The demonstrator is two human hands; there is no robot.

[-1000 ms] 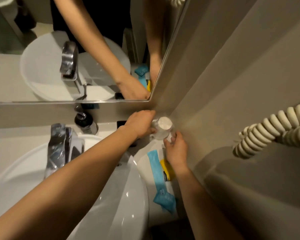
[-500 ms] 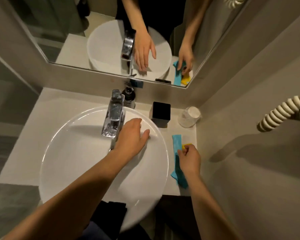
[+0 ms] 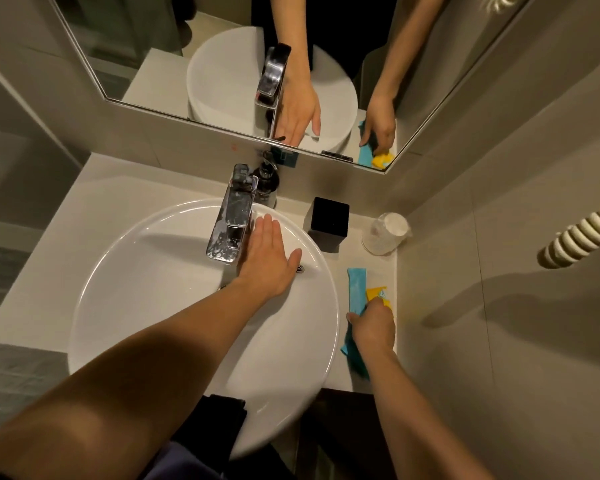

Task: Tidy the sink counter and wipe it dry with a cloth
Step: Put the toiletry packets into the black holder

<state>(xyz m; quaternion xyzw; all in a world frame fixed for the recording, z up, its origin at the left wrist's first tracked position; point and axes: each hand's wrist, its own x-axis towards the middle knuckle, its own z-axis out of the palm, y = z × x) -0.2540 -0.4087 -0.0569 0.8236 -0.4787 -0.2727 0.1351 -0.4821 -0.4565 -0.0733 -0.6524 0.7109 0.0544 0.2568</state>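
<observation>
My left hand (image 3: 269, 263) lies flat and open over the round white basin (image 3: 125, 271), just right of the chrome tap (image 3: 232, 216). On the narrow strip of beige counter (image 3: 340, 261) right of the basin, my right hand (image 3: 373, 325) presses down on a long blue packet (image 3: 356, 284), with its fingertips on a small yellow packet (image 3: 376, 293). Whether the fingers grip either packet I cannot tell. An upturned clear cup (image 3: 387, 233) stands in the back right corner.
A black square box (image 3: 329, 216) stands on the counter behind the basin, and a dark pump bottle (image 3: 266, 181) behind the tap. The mirror (image 3: 222, 64) runs along the back. The right wall is close, with a coiled cord (image 3: 582, 233) hanging. A dark cloth (image 3: 219, 431) lies below the basin's front.
A second ago both hands were at the upturned cup in the corner. My left hand moved back over the basin, my right hand came down onto the blue and yellow packets. The view pulled back.
</observation>
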